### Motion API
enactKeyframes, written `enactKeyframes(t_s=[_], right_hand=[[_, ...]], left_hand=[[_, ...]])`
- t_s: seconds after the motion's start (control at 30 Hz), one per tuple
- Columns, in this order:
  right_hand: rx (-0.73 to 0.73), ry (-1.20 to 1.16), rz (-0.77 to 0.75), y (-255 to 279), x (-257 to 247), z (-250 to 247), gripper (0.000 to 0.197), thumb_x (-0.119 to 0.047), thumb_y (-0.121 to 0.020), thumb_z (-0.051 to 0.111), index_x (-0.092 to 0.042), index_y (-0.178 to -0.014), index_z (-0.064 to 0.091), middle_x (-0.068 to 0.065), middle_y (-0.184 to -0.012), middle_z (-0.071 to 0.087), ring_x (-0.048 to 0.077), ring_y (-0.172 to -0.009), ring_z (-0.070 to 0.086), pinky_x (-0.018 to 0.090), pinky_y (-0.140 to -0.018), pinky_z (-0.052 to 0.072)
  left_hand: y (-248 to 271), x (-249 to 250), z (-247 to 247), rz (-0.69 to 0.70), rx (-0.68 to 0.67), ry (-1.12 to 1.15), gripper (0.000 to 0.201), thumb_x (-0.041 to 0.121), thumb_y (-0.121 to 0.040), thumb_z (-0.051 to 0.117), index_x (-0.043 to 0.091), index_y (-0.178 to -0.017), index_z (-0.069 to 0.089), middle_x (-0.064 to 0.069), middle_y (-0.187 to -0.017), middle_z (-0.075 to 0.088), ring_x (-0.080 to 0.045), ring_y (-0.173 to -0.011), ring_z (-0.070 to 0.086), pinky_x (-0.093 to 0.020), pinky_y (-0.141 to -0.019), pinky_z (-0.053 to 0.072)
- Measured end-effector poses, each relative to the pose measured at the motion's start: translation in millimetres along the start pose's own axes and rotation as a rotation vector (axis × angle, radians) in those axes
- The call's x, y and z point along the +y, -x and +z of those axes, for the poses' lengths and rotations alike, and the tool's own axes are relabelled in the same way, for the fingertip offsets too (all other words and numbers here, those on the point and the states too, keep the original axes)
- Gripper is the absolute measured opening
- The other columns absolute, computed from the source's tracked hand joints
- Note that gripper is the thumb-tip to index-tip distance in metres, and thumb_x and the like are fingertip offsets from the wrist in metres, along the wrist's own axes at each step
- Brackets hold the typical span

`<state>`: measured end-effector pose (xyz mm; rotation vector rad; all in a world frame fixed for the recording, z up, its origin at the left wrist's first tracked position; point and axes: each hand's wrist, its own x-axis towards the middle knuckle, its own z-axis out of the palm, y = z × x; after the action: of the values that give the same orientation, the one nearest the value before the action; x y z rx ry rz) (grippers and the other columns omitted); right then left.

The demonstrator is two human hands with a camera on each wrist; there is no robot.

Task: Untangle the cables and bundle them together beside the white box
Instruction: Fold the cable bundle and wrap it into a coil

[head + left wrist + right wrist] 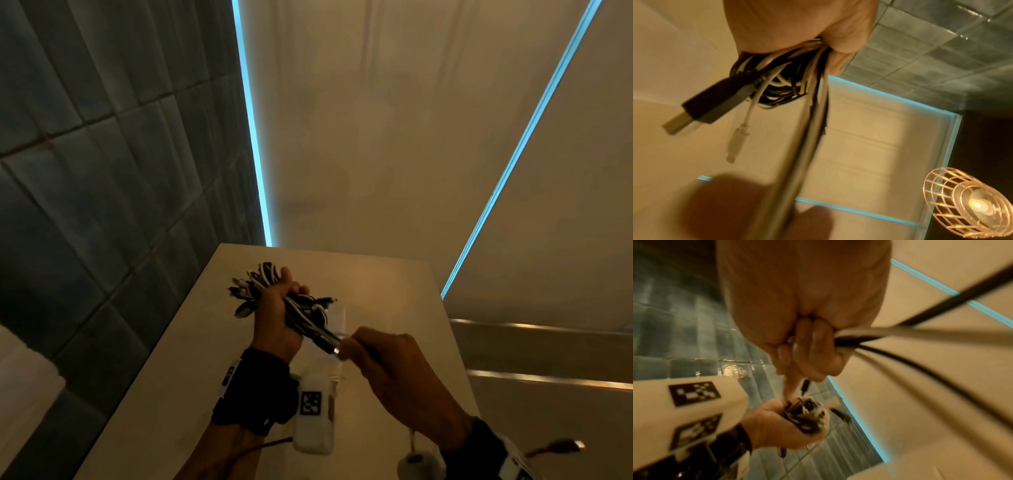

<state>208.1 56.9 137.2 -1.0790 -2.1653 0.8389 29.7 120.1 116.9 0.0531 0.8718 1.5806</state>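
My left hand [287, 294] grips a coiled bundle of black and white cables [260, 277] above the table, with plugs sticking out on both sides. Several strands [308, 325] run taut from the bundle to my right hand [352, 342], which grips them in a fist. In the left wrist view the bundle [777, 78] hangs under my left hand [828, 45], with a black USB plug [701, 107] and a white plug [737, 142] dangling. The right wrist view shows my right hand [807, 345] clenched round the strands [900, 332]. A pale boxy shape [339, 317] stands behind the hands.
The beige table [394, 291] meets a grey tiled wall [102, 171] on the left. Blue light strips [253, 137] run up the far wall. Steel rails [548, 329] lie to the right. A wire-cage lamp [970, 203] glows overhead.
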Motion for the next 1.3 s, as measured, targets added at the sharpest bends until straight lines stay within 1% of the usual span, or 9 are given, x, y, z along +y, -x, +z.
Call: enactKeyframes(t_s=[0.07,0.17,0.33,0.63,0.77,0.83,0.93,1.1,1.3], right_hand=[[-0.069,-0.214,0.095,7,10,3,0.044,-0.047,-0.092,0.043,-0.014,-0.083,0.07,-0.012,-0.057,0.053,0.004,-0.05,0.046,0.018,-0.05,0.037],[-0.313,-0.59,0.34,18,32,7,0.04,-0.035,-0.097,0.049,-0.001,-0.087,0.068,0.002,-0.057,0.044,0.011,-0.046,0.035,0.03,-0.047,0.024],[-0.433,-0.736,0.511,26,63,11,0.049,-0.053,-0.088,0.056,-0.006,-0.085,0.068,0.002,-0.056,0.03,0.014,-0.047,0.022,0.03,-0.047,0.018],[-0.255,-0.722,0.442,-24,64,-31,0.089,-0.075,-0.071,0.061,0.007,-0.105,0.063,0.002,-0.064,0.016,0.015,-0.053,0.011,0.029,-0.047,0.01],[-0.377,-0.461,0.334,-32,56,-42,0.069,-0.069,-0.073,0.064,-0.009,-0.105,0.071,0.002,-0.058,0.025,0.016,-0.049,0.015,0.03,-0.045,0.015],[-0.444,-0.317,0.292,-33,51,-38,0.051,-0.062,-0.073,0.067,-0.019,-0.098,0.075,0.005,-0.059,0.049,0.012,-0.045,0.033,0.026,-0.044,0.029],[-0.466,-0.227,0.213,-34,50,-29,0.024,-0.045,-0.078,0.07,-0.024,-0.088,0.078,-0.005,-0.076,0.072,0.008,-0.064,0.062,0.023,-0.064,0.051],[-0.308,-0.4,0.292,-41,50,-43,0.025,-0.039,-0.081,0.068,-0.015,-0.077,0.076,0.009,-0.058,0.032,0.018,-0.048,0.021,0.032,-0.046,0.018],[-0.317,-0.488,0.291,-65,31,-52,0.022,-0.022,-0.097,0.054,-0.002,-0.089,0.061,-0.003,-0.052,0.035,0.012,-0.045,0.02,0.029,-0.044,0.015]], left_hand=[[1,7,1,0.023,-0.006,0.011,0.013,0.024,-0.093,0.058,0.016,-0.083,0.061,0.0,-0.071,0.06,-0.017,-0.075,0.06,-0.035,-0.075,0.049],[4,15,3,0.019,-0.051,0.065,0.012,0.025,-0.092,0.06,0.014,-0.088,0.062,-0.003,-0.081,0.066,-0.017,-0.076,0.062,-0.035,-0.075,0.051],[9,20,4,0.01,-0.169,0.033,0.026,0.026,-0.091,0.059,0.019,-0.066,0.052,0.005,-0.054,0.048,-0.008,-0.049,0.047,-0.022,-0.062,0.041],[37,-4,7,-0.047,-0.406,-0.26,0.017,0.021,-0.081,0.065,0.017,-0.067,0.057,0.003,-0.047,0.04,-0.01,-0.038,0.042,-0.026,-0.048,0.041],[37,-5,5,0.007,-0.374,-0.284,0.017,0.021,-0.079,0.067,0.016,-0.066,0.058,0.002,-0.048,0.04,-0.01,-0.039,0.043,-0.027,-0.046,0.043],[34,-1,3,-0.001,-0.342,-0.264,0.023,0.022,-0.079,0.067,0.016,-0.064,0.052,0.003,-0.047,0.04,-0.01,-0.038,0.043,-0.026,-0.047,0.043],[32,2,1,-0.013,-0.331,-0.253,0.026,0.023,-0.078,0.067,0.017,-0.059,0.05,0.003,-0.046,0.04,-0.01,-0.038,0.043,-0.026,-0.048,0.041],[36,1,-2,-0.071,-0.379,-0.318,0.028,0.021,-0.083,0.064,0.016,-0.058,0.053,0.003,-0.046,0.04,-0.01,-0.038,0.043,-0.027,-0.049,0.041],[47,-11,-2,-0.02,-0.466,-0.592,0.015,0.019,-0.08,0.067,0.005,-0.082,0.061,-0.008,-0.061,0.053,-0.019,-0.05,0.055,-0.031,-0.053,0.05]])
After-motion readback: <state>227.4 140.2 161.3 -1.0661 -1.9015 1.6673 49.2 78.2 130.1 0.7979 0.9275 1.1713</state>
